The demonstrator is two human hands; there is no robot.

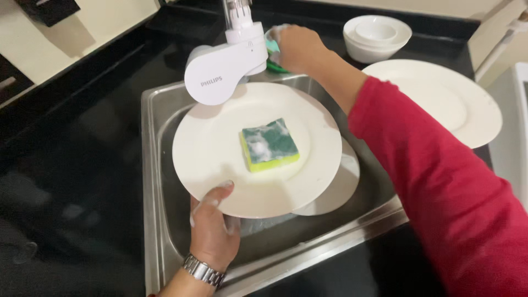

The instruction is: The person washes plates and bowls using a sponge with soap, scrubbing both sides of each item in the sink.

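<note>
My left hand [212, 228], with a metal watch on the wrist, grips the near rim of a white plate [220, 143] held over the steel sink [157, 181]. A soapy green-and-yellow sponge [269, 145] lies on the plate's middle. My right hand [297, 47], in a red sleeve, reaches to the back of the sink beside the white tap filter [223, 69]; its soapy fingers are closed over something green, partly hidden. A second white plate [344, 181] lies under the first in the sink.
On the black counter to the right sit a large white plate [467, 104] and a stack of white bowls [377, 36]. A white appliance edge [511, 126] is at far right. The counter at left is dark and glossy.
</note>
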